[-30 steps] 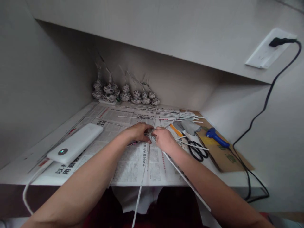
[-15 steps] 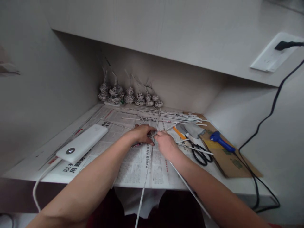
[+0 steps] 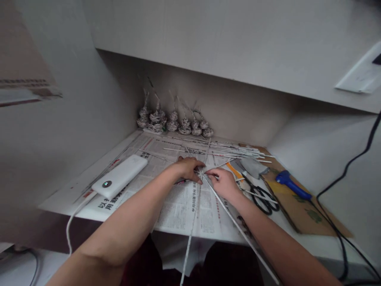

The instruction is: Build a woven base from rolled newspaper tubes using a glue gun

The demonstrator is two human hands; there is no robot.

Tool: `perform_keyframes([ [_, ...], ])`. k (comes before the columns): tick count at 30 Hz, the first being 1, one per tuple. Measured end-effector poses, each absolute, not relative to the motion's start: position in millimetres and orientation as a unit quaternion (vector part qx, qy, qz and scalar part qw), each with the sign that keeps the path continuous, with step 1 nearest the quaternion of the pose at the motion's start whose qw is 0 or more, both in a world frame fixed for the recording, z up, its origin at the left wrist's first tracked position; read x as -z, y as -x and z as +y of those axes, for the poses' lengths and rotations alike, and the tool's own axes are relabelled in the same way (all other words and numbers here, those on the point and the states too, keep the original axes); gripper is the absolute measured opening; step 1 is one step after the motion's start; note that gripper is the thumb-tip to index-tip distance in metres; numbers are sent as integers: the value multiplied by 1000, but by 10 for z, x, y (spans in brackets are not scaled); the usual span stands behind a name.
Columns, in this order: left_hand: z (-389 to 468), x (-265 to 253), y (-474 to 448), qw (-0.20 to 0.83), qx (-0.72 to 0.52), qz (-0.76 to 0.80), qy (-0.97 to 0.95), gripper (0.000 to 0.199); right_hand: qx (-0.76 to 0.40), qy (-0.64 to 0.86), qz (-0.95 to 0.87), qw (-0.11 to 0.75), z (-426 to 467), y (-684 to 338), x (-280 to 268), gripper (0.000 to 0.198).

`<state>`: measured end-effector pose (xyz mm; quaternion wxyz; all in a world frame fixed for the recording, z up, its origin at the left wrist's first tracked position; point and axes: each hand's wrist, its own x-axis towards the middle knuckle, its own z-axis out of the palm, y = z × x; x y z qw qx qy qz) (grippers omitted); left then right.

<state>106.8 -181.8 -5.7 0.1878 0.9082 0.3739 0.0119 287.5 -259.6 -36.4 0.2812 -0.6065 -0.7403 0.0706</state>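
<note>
Thin rolled-paper sticks cross in a star-shaped woven centre (image 3: 201, 173) on the newspaper, their ends spreading outward. My left hand (image 3: 189, 168) is closed at the left of that centre, thumb and fingers gripping its edge. Just to the right, my right hand (image 3: 224, 182) pinches a paper stick close to the crossing. One long paper stick (image 3: 238, 227) runs from there toward me, under my right forearm's inner side and past the table edge. Another stick (image 3: 188, 250) hangs over the front edge between my arms. The fingers partly cover the weave.
Newspaper (image 3: 178, 214) covers the table. A white power bank (image 3: 122, 174) with a cable lies left. Right are black-handled scissors (image 3: 263, 200), a blue glue gun (image 3: 293, 184) with a cord, and cardboard (image 3: 312, 214). Spare paper sticks (image 3: 232, 150) and several woven gourds (image 3: 156, 121) stand behind.
My right hand has shifted slightly away from my left, uncovering the woven centre. The long stick by my right forearm has swung inward. The whole view has shifted, moving things rightward.
</note>
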Motion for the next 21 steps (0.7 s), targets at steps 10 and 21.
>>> perform_keyframes([
  [10,-1814,83,-1072,191,-22,373,-908,84,-28,599,-772,214,-2618,-2703,276,25],
  [21,-1805,89,-1064,178,-14,370,-912,82,31,584,-803,111,-2682,-2580,240,21],
])
